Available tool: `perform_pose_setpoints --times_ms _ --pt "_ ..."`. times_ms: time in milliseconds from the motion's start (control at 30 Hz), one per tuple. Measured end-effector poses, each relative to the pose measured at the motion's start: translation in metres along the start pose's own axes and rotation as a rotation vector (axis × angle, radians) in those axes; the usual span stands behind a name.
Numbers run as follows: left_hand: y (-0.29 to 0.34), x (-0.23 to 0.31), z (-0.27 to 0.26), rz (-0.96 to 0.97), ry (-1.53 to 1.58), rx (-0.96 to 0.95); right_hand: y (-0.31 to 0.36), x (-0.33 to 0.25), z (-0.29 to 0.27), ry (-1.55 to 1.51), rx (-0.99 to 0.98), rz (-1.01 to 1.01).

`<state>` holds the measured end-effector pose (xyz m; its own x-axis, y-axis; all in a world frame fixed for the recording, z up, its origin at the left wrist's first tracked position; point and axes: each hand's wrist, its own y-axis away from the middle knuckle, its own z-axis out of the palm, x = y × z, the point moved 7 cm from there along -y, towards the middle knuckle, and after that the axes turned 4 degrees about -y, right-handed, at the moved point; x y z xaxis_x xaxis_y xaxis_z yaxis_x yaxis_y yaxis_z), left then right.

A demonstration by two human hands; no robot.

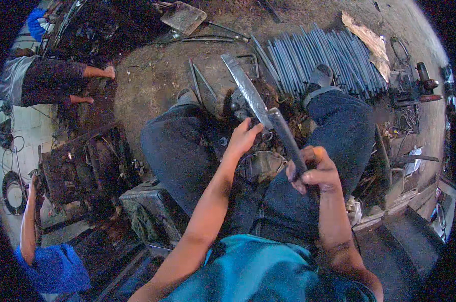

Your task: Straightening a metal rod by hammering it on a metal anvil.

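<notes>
A long, flat, shiny metal blade (245, 86) slants up and left from between my knees. My left hand (243, 138) is closed at its lower end, fingers curled against it; part of the grip is hidden. In my right hand (316, 170) is a long dark bar (287, 138), its far end pointing up and left. That end overlaps the blade's lower part; I cannot tell whether they touch. Below both lies a dark, cluttered metal assembly (240, 105) between my feet.
Many thin metal rods (313, 58) lie side by side beyond my right foot. A shovel (183, 18) rests farther off. Dark machinery (82, 166) stands at left, near a person in blue (54, 267). Another person's legs (61, 80) show at upper left. A wheeled device (424, 85) stands at right.
</notes>
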<state>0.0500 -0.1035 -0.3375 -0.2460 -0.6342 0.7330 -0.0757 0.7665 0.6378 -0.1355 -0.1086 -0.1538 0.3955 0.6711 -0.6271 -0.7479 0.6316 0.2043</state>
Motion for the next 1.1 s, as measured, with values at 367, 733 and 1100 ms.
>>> perform_pose_setpoints --times_ms 367,733,1100 --pt "-0.008 -0.017 0.001 -0.046 -0.006 -0.011 -0.003 0.005 -0.01 0.157 0.22 -0.01" --pt "-0.014 -0.018 -0.004 0.129 -0.073 0.118 -0.001 0.012 -0.023 0.206 0.402 -0.077" --pt "-0.017 -0.025 -0.005 0.112 -0.064 0.161 -0.005 0.005 -0.013 0.259 0.336 -0.041"
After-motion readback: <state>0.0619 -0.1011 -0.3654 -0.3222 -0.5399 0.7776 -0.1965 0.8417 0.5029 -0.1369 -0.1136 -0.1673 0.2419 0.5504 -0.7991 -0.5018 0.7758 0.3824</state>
